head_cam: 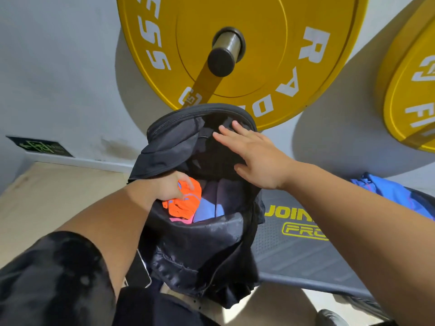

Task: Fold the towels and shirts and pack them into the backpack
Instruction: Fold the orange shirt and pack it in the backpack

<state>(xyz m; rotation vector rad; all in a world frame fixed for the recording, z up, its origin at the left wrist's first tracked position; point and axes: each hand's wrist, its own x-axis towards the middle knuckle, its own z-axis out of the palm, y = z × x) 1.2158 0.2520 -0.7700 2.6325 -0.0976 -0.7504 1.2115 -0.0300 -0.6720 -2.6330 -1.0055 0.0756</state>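
Below the yellow plate [259, 55] at twelve o'clock and beside the bench [294, 250] at four, the backpack [200, 250] is standing open at centre. The right hand [256, 158] is lying flat, fingers straight, on its upper panel at one o'clock, seemingly bracing the mouth wide. The left hand [168, 188] is gripping orange cloth [188, 201] inside, apparently pushing it down beside blue fabric [209, 208], while a blue garment [388, 191] is lying unpacked at three o'clock.
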